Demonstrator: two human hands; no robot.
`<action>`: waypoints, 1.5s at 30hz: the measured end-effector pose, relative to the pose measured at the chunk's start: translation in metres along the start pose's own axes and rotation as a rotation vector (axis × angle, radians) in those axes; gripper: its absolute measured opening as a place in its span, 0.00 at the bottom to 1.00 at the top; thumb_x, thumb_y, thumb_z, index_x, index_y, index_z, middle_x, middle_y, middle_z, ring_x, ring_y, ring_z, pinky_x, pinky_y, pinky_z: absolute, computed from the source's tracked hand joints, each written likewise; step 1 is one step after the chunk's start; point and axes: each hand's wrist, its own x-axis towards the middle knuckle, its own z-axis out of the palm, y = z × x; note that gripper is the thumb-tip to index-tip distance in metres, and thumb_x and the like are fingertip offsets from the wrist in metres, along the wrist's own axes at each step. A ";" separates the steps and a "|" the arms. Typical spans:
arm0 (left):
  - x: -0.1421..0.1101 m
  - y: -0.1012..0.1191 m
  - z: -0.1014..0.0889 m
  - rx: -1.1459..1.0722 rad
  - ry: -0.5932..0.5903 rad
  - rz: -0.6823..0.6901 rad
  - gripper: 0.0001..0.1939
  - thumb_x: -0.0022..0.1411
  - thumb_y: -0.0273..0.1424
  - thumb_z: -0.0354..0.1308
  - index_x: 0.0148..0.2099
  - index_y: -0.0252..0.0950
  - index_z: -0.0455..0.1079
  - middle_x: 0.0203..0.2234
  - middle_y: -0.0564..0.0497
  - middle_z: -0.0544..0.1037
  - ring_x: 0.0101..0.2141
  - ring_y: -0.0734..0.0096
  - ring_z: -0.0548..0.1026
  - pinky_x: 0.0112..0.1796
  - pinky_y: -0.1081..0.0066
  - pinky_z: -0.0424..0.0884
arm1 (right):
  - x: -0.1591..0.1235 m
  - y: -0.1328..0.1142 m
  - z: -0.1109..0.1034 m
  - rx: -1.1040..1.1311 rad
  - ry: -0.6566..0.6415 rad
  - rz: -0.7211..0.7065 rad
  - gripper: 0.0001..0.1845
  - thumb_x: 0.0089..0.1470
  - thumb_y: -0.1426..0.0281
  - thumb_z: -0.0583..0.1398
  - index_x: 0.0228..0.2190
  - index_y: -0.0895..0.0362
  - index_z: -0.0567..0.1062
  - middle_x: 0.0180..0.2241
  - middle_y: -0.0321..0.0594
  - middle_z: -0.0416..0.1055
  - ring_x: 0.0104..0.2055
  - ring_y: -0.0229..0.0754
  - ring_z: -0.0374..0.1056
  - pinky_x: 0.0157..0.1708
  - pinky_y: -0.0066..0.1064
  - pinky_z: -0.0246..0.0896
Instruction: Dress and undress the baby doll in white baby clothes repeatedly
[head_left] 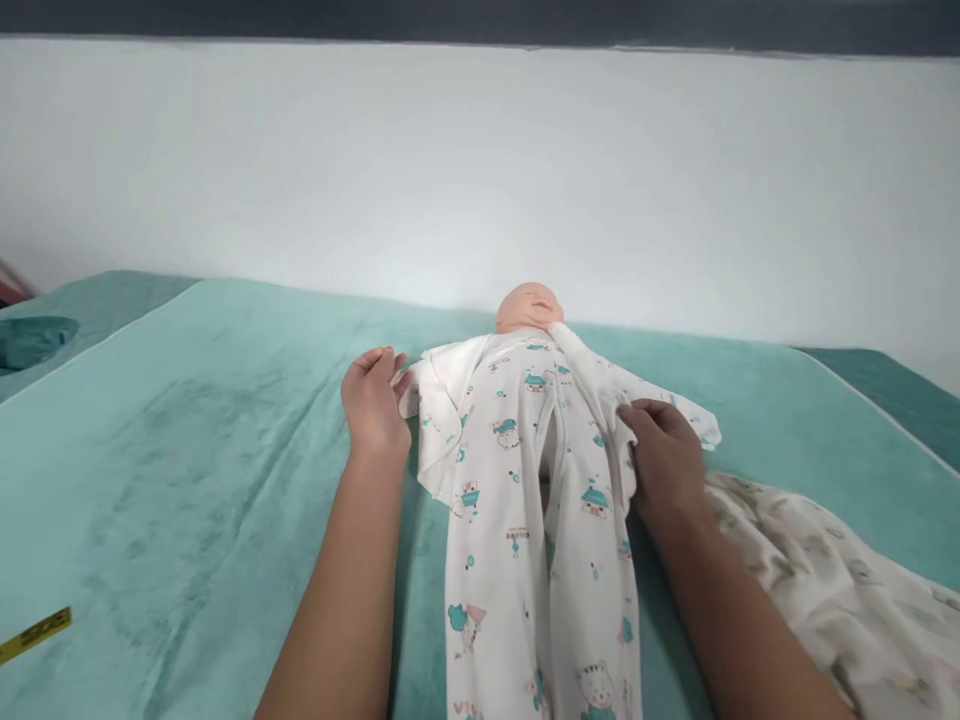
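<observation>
A baby doll (529, 305) lies on its back, its head at the far end. A white baby romper (517, 480) with teal and pink prints is spread over its body, legs stretched toward me and an opening down the middle. My left hand (375, 400) is closed, its fingertips pinching the end of the sleeve on the left. On the other side my right hand (664, 455) pinches the romper's side edge below the right sleeve (682, 405), which lies stretched outward. The doll's arms and legs are hidden by the cloth.
A teal plush sheet (225, 450) covers the bed up to a white wall (450, 170). Crumpled printed cloth (840, 590) lies at the right, beneath my right forearm. At the left edge is a yellow strip (36, 635) with dark marks.
</observation>
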 end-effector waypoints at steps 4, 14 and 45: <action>-0.003 -0.005 0.004 0.375 -0.152 0.247 0.10 0.52 0.28 0.59 0.40 0.39 0.69 0.41 0.51 0.74 0.43 0.68 0.73 0.44 0.66 0.70 | 0.019 0.014 -0.041 -0.256 0.030 -0.034 0.12 0.39 0.62 0.62 0.29 0.55 0.74 0.25 0.32 0.68 0.26 0.37 0.60 0.26 0.31 0.53; -0.006 -0.035 0.020 1.237 -0.459 0.668 0.14 0.66 0.38 0.51 0.51 0.42 0.70 0.52 0.46 0.74 0.58 0.53 0.63 0.59 0.52 0.53 | 0.013 0.017 -0.081 -0.585 0.093 -0.394 0.08 0.49 0.64 0.60 0.34 0.48 0.69 0.38 0.49 0.70 0.40 0.54 0.68 0.42 0.45 0.62; 0.017 -0.027 0.017 1.434 -0.276 0.537 0.16 0.62 0.30 0.48 0.48 0.43 0.73 0.44 0.46 0.79 0.45 0.54 0.75 0.46 0.58 0.65 | 0.013 -0.118 0.171 -1.356 -1.215 -0.918 0.12 0.52 0.66 0.58 0.37 0.56 0.76 0.34 0.45 0.76 0.34 0.48 0.71 0.28 0.33 0.56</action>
